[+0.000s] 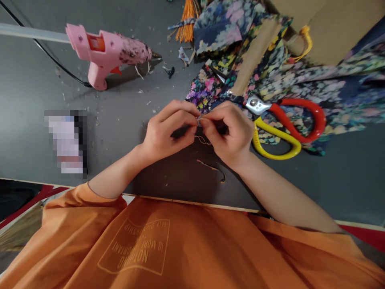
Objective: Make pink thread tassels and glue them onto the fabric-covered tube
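Over the grey table, my left hand (171,126) and my right hand (230,130) meet fingertip to fingertip. Both are closed in a pinch on a thin pale thread (203,140), whose loose loop hangs below the fingers. A tiny whitish bit shows between the fingertips, too small to name. Just beyond the hands lies dark floral fabric (207,86). Scissors with one red and one yellow handle (278,138) rest on the fabric beside my right hand, their blades partly hidden. A short dark scrap of cord (213,166) lies below the hands.
A pink glue gun (104,52) with a black cable lies at the upper left, its nozzle pointing right. A blurred-out rectangular object (67,142) is at the left. An orange tassel (186,24), brown cardboard (325,32) and small scraps (170,71) lie farther back.
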{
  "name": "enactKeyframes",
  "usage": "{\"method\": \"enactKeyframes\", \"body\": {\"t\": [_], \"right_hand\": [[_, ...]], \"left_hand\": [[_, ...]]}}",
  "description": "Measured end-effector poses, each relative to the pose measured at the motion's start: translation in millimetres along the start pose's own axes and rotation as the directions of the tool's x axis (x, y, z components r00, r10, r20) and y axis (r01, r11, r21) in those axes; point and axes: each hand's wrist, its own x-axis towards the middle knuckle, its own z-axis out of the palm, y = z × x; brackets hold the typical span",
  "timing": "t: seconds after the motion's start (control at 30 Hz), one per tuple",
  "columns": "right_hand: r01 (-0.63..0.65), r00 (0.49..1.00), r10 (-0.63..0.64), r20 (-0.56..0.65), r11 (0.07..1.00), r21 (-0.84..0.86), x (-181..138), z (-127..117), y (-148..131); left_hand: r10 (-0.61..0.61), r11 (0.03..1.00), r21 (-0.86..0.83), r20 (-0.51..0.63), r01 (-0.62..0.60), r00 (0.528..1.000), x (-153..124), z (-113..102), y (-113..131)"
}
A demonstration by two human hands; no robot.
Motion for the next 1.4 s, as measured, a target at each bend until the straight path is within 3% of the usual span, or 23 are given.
{"method": "enactKeyframes", "body": {"t": [0.23,0.5,0.87,1.17,1.4], "right_hand": [[0.000,1.000,0.000,0.013,1.000,0.028,-0.1,1.9,-0.1],[-0.038,0.999,0.038,-0.007,0.999,0.034,-0.8,2.6,0.1],[-0.070,0.998,0.070,-0.006,0.996,0.062,-1.1,4.0,-1.3],[-0.076,0.994,0.074,0.076,0.997,0.023,-2.4,2.5,0.5],[0.003,1.000,-0.002,-0.021,0.999,0.049,-1.3,4.2,3.0]], "left_hand": [[-0.012,0.999,-0.052,0.008,0.012,1.000,0.6,1.5,1.9],[-0.251,0.920,-0.291,0.078,0.263,0.965,-12.1,2.8,2.4],[-0.142,0.978,-0.159,-0.014,0.138,0.990,-7.8,9.1,-0.7],[-0.351,0.901,-0.282,-0.022,0.331,0.936,-4.6,7.2,0.9],[-0.360,0.894,-0.275,0.025,0.353,0.932,-3.7,6.2,3.3]]}}
